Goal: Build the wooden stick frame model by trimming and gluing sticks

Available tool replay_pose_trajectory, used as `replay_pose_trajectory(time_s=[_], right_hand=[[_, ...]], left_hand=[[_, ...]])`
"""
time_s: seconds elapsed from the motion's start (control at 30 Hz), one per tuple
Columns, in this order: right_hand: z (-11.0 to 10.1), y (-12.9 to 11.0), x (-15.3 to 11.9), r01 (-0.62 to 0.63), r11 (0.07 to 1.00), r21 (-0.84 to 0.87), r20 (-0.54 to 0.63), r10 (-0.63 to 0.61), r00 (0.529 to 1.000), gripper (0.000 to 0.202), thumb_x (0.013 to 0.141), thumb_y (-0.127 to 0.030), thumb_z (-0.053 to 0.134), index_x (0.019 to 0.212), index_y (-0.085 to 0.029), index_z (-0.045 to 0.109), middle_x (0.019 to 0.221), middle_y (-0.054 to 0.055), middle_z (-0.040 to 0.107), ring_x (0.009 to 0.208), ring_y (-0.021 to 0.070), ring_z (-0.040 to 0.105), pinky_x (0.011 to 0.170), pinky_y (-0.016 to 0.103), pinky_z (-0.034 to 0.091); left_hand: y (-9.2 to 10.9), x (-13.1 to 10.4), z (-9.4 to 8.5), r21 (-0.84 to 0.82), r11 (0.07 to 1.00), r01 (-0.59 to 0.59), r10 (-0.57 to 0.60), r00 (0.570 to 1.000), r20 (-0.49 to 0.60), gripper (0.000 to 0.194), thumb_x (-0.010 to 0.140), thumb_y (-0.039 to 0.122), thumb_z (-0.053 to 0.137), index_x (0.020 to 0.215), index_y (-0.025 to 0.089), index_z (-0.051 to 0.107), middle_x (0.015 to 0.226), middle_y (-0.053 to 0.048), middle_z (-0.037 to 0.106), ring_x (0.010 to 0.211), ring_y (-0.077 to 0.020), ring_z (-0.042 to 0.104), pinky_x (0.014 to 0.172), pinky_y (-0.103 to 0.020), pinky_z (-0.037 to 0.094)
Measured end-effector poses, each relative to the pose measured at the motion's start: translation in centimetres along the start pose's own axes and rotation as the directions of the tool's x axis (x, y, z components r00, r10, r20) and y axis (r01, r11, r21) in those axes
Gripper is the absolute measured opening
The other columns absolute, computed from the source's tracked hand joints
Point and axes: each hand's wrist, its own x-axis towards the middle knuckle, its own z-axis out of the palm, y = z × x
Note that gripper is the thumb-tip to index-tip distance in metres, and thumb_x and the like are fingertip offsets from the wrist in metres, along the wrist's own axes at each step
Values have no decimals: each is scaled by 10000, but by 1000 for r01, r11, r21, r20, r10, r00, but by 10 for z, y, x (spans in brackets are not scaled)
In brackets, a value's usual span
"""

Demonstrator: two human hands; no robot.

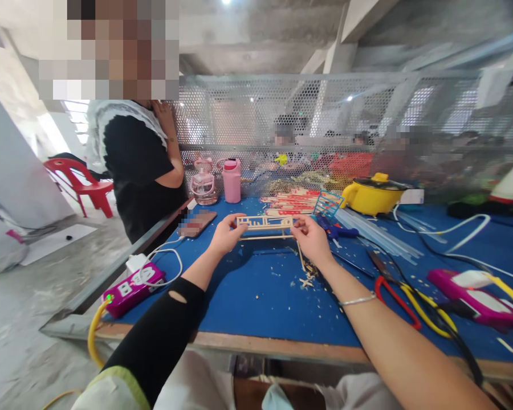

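Pale wood, in thin strips joined into a small openwork frame [264, 222], is held level above the table; the left hand [227, 236] is clamped on its left end between thumb and fingers; the right hand [314, 238] pinches its right end likewise, so the frame spans the gap between them. A black sleeve [158, 324] covers the left forearm; a silver bracelet [357, 300] circles the right wrist. Under the right hand a small heap of wood scraps [308, 277] lies on the blue tabletop [256, 313]; crumbs are scattered around it. Just beyond the right hand are a blue glue gun [336, 229] and a teal lattice piece [327, 204]; red-marked sticks [290, 201] are heaped behind the frame; translucent rods [376, 234] fan out to the right, with a yellow pot [374, 197] behind them; nearer lie pliers [387, 270] with one red and one yellow handle. Left of the left hand rests a phone [200, 223], with a magenta power strip [134, 289] nearer the edge; two pink bottles [232, 182] stand behind. Past these rises a perforated metal screen [239, 114]; a co-worker in black [141, 165] stands at the table's left side, near a red chair [79, 182].
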Motion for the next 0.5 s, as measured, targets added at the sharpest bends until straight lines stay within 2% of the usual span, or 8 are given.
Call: replay_pose_trajectory(time_s=[0.13, 0.23, 0.27, 0.33, 0.4, 0.43, 0.5], right_hand=[[-14, -2, 6, -19, 988, -154, -13, 17, 1000, 406, 811, -375, 492, 1160, -170, 528, 920, 67, 651, 707, 155, 616, 680, 293, 509], [-44, 0, 12, -113, 925, -363, -73, 93, 993, 431, 871, -364, 381, 1225, -139, 483, 999, 117, 652, 806, 187, 621, 755, 320, 485], [-56, 1, 12, -152, 884, -441, -74, 133, 988, 402, 865, -348, 392, 1180, -137, 522, 980, 125, 660, 822, 204, 621, 771, 335, 473], [-79, 3, 10, -203, 784, -587, -20, 237, 971, 279, 791, -329, 518, 972, -149, 631, 880, 129, 681, 814, 248, 626, 765, 363, 460], [-96, 5, 3, -204, 684, -701, 67, 348, 935, 177, 689, -325, 642, 757, -163, 658, 785, 133, 687, 783, 290, 636, 728, 383, 456], [-101, 6, -2, -190, 642, -743, 106, 393, 913, 180, 659, -337, 675, 711, -165, 656, 771, 139, 689, 780, 306, 640, 713, 388, 455], [-106, 7, -14, -148, 580, -801, 161, 447, 880, 231, 660, -373, 685, 750, -162, 669, 825, 158, 695, 827, 328, 645, 717, 393, 453]], left_hand=[[-4, 1, 0, 12, 999, -34, 33, 998, 45, 402, 723, 348, 621, 1067, 141, 650, 731, -12, 615, 597, -108, 537, 545, -205, 452], [-10, 4, -1, 32, 998, -55, 54, 997, 50, 401, 739, 364, 605, 1068, 137, 637, 711, -10, 619, 563, -105, 532, 546, -217, 456], [-11, 4, -1, 42, 997, -64, 62, 997, 51, 406, 740, 365, 606, 1074, 136, 632, 710, -12, 624, 554, -106, 532, 547, -222, 458], [-14, 5, -1, 68, 994, -90, 87, 995, 48, 407, 738, 355, 613, 1082, 139, 623, 772, -34, 653, 582, -116, 553, 576, -239, 472], [-15, 6, 0, 99, 986, -133, 130, 991, 38, 370, 726, 327, 630, 1050, 149, 627, 953, -74, 674, 698, -139, 595, 665, -266, 494], [-17, 6, 0, 115, 981, -157, 155, 987, 32, 340, 718, 309, 638, 1021, 155, 631, 1059, -90, 661, 773, -152, 607, 723, -282, 497], [-20, 8, 0, 149, 969, -197, 195, 980, 26, 279, 709, 275, 644, 964, 162, 633, 1197, -102, 618, 884, -171, 608, 822, -315, 484]])
